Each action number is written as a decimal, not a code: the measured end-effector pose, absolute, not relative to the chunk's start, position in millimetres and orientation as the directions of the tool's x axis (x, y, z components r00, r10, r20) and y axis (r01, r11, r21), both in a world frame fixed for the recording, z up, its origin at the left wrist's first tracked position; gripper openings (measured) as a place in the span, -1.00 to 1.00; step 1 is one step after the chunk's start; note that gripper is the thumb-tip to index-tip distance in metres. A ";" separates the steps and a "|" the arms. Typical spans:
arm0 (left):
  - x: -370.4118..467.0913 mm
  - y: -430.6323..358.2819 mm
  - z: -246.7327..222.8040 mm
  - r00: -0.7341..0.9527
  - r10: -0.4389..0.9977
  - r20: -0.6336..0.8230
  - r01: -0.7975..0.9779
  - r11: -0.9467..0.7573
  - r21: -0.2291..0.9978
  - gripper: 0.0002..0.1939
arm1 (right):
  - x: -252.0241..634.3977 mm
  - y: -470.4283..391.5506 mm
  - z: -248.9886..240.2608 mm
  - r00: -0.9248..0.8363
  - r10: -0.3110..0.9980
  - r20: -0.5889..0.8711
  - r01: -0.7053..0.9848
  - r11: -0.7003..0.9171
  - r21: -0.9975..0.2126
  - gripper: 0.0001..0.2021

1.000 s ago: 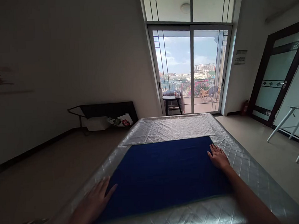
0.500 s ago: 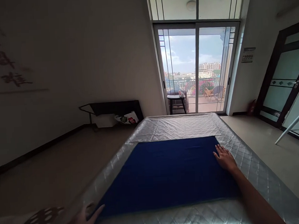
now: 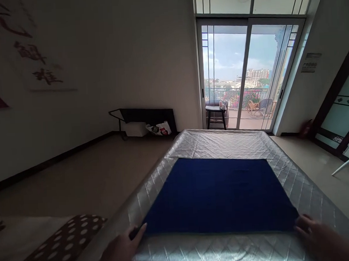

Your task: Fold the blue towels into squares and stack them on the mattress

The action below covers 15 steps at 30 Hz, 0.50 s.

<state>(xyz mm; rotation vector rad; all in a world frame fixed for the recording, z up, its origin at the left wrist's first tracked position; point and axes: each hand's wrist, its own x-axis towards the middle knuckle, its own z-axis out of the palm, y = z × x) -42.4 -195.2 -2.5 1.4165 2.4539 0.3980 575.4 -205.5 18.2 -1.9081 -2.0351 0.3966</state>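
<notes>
A dark blue cloth [image 3: 221,198] lies flat and spread out on a table with a silvery quilted cover [image 3: 221,139]. At the cloth's near left corner, my left hand [image 3: 122,244] has its thumb and fingers closed on the edge. My right hand [image 3: 312,230], a little blurred, pinches the near right corner with curled fingers. Both far corners of the cloth rest on the cover, untouched.
A brown polka-dot fabric [image 3: 60,241] is at the lower left. By the wall stands a black rack [image 3: 147,115] with a white box [image 3: 135,129] and a printed bag [image 3: 159,128]. A glass sliding door [image 3: 226,65] stands beyond the table.
My right hand has come back from the cloth's far right side to its near right corner and closed there. My left hand has closed at the near left corner. The view has turned left.
</notes>
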 end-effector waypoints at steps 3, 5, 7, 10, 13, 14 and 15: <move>-39.5 -196.4 9.7 -0.465 0.873 -0.146 0.777 0.482 0.405 -0.44 | 571.7 -235.5 10.4 -0.025 0.992 0.123 0.911 0.073 -0.405 -0.68; -39.3 -198.8 19.8 -0.455 0.877 -0.156 0.758 0.473 0.449 -0.44 | 567.6 -242.0 13.0 -0.024 0.988 0.149 0.920 0.081 -0.384 -0.67; -40.2 -201.9 28.1 -0.456 0.875 -0.160 0.733 0.471 0.491 -0.48 | 565.1 -243.1 18.8 -0.045 0.987 0.157 0.923 0.101 -0.371 -0.64; -42.2 -205.9 33.6 -0.481 0.857 -0.185 0.696 0.502 0.514 -0.50 | 568.6 -241.7 26.2 -0.103 0.984 0.144 0.912 0.151 -0.380 -0.61; -44.4 -208.5 32.6 -0.475 0.859 -0.193 0.688 0.499 0.527 -0.52 | 578.1 -238.9 28.7 -0.127 0.979 0.157 0.905 0.179 -0.386 -0.58; -45.5 -209.3 31.7 -0.464 0.866 -0.189 0.692 0.487 0.533 -0.53 | 580.9 -238.0 28.9 -0.125 0.979 0.163 0.905 0.180 -0.386 -0.57; -46.7 -210.3 30.8 -0.451 0.874 -0.180 0.698 0.471 0.540 -0.53 | 582.8 -237.5 29.1 -0.126 0.979 0.160 0.904 0.180 -0.387 -0.57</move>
